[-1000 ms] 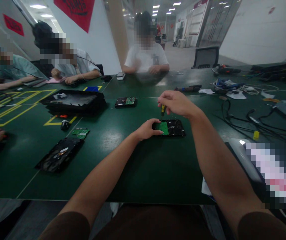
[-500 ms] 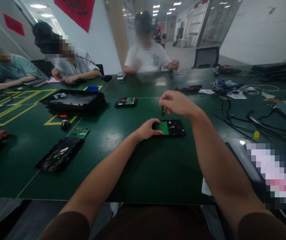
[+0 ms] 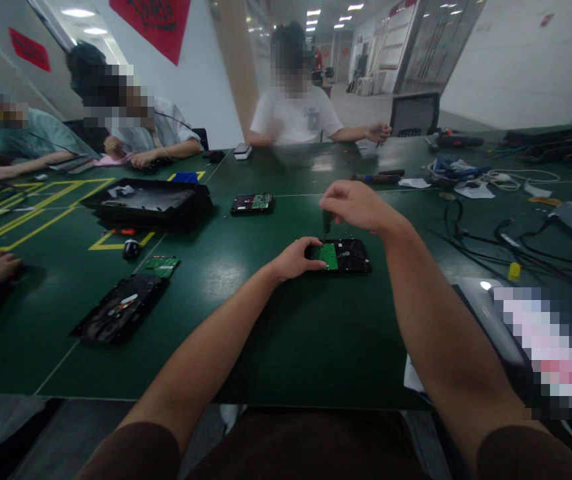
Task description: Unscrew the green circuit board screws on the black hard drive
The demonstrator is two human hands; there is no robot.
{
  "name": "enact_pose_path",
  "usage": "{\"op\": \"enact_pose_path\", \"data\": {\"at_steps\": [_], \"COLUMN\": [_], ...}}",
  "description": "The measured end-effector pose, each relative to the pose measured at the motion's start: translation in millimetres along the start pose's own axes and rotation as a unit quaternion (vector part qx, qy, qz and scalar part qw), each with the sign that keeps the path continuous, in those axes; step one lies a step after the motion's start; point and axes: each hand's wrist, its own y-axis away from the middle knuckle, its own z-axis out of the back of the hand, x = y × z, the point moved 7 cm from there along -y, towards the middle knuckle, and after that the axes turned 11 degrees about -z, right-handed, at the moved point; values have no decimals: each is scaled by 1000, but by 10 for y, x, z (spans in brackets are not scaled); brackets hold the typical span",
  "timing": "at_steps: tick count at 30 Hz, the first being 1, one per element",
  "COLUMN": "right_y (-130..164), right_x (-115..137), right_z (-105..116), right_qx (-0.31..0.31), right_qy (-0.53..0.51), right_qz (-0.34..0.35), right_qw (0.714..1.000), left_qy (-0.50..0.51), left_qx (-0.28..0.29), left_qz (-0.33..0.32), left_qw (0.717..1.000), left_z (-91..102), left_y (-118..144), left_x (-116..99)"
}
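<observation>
The drive (image 3: pixel 339 256) lies flat on the green table (image 3: pixel 276 347), straight ahead of me and at the far end of my reach, its circuit board (image 3: pixel 327 256) face up on the left half. Its long axis runs left to right across my view. My left hand (image 3: pixel 293 260) rests at the drive's left end, fingers laid over the near-left corner and edge of the board, pressing down rather than gripping round anything. My right hand (image 3: pixel 353 205) is above the drive's far edge, fingers pinched together on the top of a screwdriver (image 3: pixel 326 222). The tool stands close to upright, its tip coming down at the far edge of the board; I cannot tell whether the tip sits in a screw. Both hands are near the drive: the left touches it, the right reaches it only through the tool. The two hands are apart, left nearer me and lower, right farther and higher. Further left on the table lie a second opened drive (image 3: pixel 119 310), a loose green board (image 3: pixel 161 266) and a black tray (image 3: pixel 149 203); another drive (image 3: pixel 252 203) lies beyond mine. Cables (image 3: pixel 496 237) spread on the right. Other people sit along the far and left sides, their hands on their own work.
</observation>
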Motion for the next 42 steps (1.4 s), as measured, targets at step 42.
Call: {"op": "enact_pose_path", "data": {"at_steps": [42], "right_y": [-37], "right_x": [-33], "right_z": [-124], "right_qx": [61], "right_qy": [-57], "right_qz": [-11], "right_qw": [996], "left_qy": [1], "left_qx": [4], "left_qz": [2], "left_qw": [1000], "left_z": [-12], "left_y": [-9], "left_x": [40]}}
